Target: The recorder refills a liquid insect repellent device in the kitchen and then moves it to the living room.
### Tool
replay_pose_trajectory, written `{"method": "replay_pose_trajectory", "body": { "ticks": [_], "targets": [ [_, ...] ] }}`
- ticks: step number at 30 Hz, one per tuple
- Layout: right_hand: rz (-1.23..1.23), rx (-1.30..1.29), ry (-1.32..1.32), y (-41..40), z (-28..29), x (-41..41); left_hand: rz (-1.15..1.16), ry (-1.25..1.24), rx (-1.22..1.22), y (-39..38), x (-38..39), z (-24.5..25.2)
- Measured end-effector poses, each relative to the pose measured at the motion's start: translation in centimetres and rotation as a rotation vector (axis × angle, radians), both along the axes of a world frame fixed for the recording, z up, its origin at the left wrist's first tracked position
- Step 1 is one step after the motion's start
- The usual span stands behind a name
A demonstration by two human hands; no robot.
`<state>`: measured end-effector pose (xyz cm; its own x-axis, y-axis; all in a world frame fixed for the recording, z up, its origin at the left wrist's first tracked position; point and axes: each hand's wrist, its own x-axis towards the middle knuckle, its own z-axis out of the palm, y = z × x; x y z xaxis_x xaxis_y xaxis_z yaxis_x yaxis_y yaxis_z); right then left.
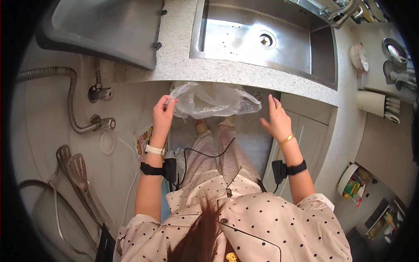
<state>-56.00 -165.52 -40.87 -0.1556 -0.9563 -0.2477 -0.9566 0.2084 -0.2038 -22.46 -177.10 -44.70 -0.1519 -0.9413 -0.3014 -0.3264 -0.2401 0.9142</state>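
A clear plastic bag (pixel 209 104) hangs spread out below the front edge of the countertop, in front of my legs. My left hand (pixel 163 109) pinches the bag's left rim between thumb and fingers. Just beyond the bag's right corner is my right hand (pixel 276 119), its fingers extended and thumb apart, with nothing in it. The upper part of the bag is hidden under the counter edge.
A steel sink (pixel 248 42) is set in the speckled countertop (pixel 176 65). Valves (pixel 106 94) and a metal hose (pixel 70 95) are on the left wall, above slotted turners (pixel 78 170). A white cabinet door (pixel 304 140) stands at right, with a knife block (pixel 371 103) farther right.
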Motion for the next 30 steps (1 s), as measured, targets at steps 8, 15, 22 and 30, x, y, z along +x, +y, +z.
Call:
{"method": "replay_pose_trajectory", "body": {
  "ticks": [8, 15, 22, 30],
  "targets": [
    [0.249, -0.058, -0.857, -6.9, -3.2, 12.6, -0.017, 0.072, 0.041, 1.6, -0.7, -1.1],
    [0.454, 0.265, -0.349, -11.1, -15.1, 13.4, -0.071, 0.075, -0.058, 2.0, -1.2, 1.4],
    [0.242, -0.057, -0.369, -8.6, -14.2, 15.3, 0.014, 0.125, 0.032, 2.1, -0.4, -0.7],
    [0.459, 0.391, -0.425, -10.2, -18.8, 13.8, -0.025, 0.143, 0.106, 1.6, -0.6, -0.8]
  ]
}}
